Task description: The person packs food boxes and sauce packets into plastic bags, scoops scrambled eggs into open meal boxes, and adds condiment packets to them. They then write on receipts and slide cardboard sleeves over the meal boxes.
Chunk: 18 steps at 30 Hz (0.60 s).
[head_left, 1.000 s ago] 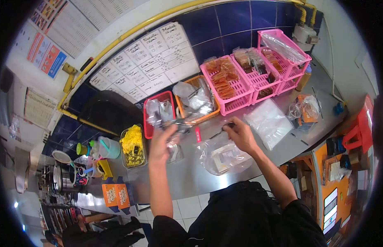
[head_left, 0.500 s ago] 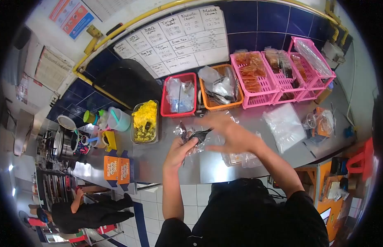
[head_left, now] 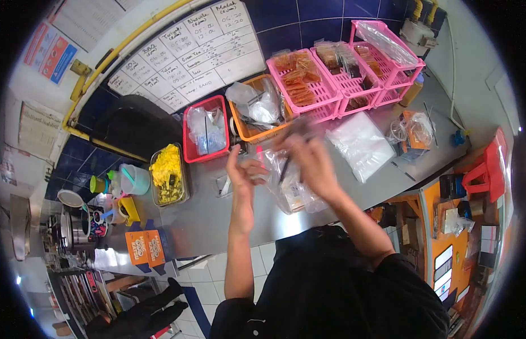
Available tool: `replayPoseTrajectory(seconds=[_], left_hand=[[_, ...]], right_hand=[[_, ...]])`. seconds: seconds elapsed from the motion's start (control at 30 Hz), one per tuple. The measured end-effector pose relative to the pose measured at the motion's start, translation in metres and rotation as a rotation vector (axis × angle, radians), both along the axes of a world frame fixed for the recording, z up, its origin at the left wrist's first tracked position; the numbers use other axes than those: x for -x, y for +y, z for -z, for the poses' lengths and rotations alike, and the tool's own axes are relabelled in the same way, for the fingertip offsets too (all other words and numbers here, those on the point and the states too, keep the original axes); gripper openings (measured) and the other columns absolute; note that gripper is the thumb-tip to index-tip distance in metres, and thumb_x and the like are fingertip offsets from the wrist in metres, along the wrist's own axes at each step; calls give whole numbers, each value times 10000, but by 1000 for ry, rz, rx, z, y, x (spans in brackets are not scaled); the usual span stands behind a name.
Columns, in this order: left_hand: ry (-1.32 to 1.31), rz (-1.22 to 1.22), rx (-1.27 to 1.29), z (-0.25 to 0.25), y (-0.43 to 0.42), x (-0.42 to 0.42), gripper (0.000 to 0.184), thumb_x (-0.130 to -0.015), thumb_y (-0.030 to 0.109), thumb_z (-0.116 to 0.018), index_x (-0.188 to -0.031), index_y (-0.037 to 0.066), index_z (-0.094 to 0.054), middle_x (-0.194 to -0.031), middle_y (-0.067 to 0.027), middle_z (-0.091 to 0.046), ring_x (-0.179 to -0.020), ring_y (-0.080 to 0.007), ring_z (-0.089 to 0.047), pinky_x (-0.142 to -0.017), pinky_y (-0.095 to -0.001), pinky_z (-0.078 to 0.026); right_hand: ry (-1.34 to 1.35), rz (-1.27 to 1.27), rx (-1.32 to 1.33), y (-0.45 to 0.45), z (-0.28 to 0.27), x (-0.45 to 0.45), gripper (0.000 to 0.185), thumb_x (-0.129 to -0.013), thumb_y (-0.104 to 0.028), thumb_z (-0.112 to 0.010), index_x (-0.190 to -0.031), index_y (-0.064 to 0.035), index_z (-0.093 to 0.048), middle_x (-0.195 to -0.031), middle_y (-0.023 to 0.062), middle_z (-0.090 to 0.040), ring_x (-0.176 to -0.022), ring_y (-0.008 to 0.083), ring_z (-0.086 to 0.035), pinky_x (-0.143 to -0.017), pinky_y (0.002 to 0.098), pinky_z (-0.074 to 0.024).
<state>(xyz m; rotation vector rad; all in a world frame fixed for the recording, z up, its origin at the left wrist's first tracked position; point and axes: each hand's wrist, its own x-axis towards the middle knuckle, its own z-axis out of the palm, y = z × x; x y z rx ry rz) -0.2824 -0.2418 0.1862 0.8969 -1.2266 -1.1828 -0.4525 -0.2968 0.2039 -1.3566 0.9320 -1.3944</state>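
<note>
My left hand is raised over the counter with its fingers apart and nothing in it. To its right, my right hand is smeared by motion. It appears to hold a black spoon, whose thin dark handle shows below the fingers; a dark blur sits above them. Under and beside both hands lies a clear plastic bag with pale things in it that I cannot make out. Just beyond the hands stands an orange basket with plastic-wrapped dark cutlery, beside a red basket of clear plastic packets.
Pink baskets hold sauce sachets. Clear plastic sheets lie to the right. A container of yellow food and orange boxes stand left. Another person's dark-clothed legs show at lower left.
My left hand has let go of the black spoon and opened. My right hand has moved beside the orange basket, apparently with the spoon. The view has shifted rightward.
</note>
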Motion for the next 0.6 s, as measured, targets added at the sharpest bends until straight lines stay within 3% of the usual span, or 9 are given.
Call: replayPoseTrajectory(seconds=[0.03,0.1,0.13,0.27,0.37,0.43,0.53,0.57,0.6], left_hand=[[-161,-169,25,-6,2,1,855,-882,606,-631,-1484,86,-318,-1191,-64,-483,-1081,-223,-530,-912,-389,-424],[-419,-289,-43,4,-3,3,743,-866,534,-681,-1385,74,-415,-1158,-74,-501,-1056,-225,-539,-893,-389,-432],[-680,-399,-109,12,-7,6,631,-849,462,-730,-1287,63,-513,-1125,-85,-519,-1031,-227,-548,-874,-390,-441],[-805,-478,-25,84,-35,32,432,-849,360,-753,-1087,32,-605,-985,-92,-564,-932,-243,-573,-837,-396,-454],[-998,-284,-136,111,-42,34,341,-899,290,-702,-1070,2,-640,-927,-74,-618,-903,-215,-607,-857,-372,-472],[107,-247,-211,104,-26,39,228,-942,166,-625,-1081,-11,-657,-1000,-73,-677,-940,-172,-627,-894,-343,-481],[255,-137,-210,91,15,28,229,-945,87,-579,-1143,-7,-646,-1263,-117,-653,-1002,-138,-619,-916,-322,-485],[162,-114,-175,107,26,26,386,-931,103,-557,-1294,-28,-571,-1446,-180,-521,-941,-157,-643,-865,-303,-505],[167,-121,-184,105,33,29,386,-931,103,-557,-1294,-28,-571,-1446,-180,-521,-941,-157,-643,-865,-303,-505]], right_hand=[[26,20,-52,-9,-12,26,277,-1043,-273,-510,-946,-33,-609,-762,44,-646,-640,135,-585,-601,291,-470],[-741,-86,-239,-20,-23,56,360,-1058,-391,-457,-887,-83,-529,-645,-66,-421,-513,74,-373,-470,264,-316],[-616,32,-154,-21,-30,64,307,-1030,-349,-477,-887,-79,-508,-651,-73,-332,-529,71,-318,-494,276,-292],[-948,-301,-310,-12,26,43,139,-909,-190,-469,-959,-66,-508,-734,-21,-391,-635,100,-369,-594,278,-311],[-667,-371,-746,5,106,28,194,-930,-166,-470,-1044,-25,-538,-846,56,-525,-762,185,-520,-743,367,-482],[-529,-290,-867,8,165,41,290,-953,-162,-462,-1166,25,-522,-1045,155,-603,-1007,276,-608,-931,493,-531],[-645,204,-832,-6,175,67,374,-962,-143,-461,-1280,52,-431,-1260,187,-541,-1102,315,-596,-898,501,-540],[-626,199,-743,-6,163,71,337,-967,-116,-461,-1256,56,-462,-1237,186,-567,-1126,311,-596,-912,480,-539],[-618,197,-754,-4,146,72,337,-967,-116,-461,-1256,56,-462,-1237,186,-567,-1126,311,-596,-912,480,-539]])
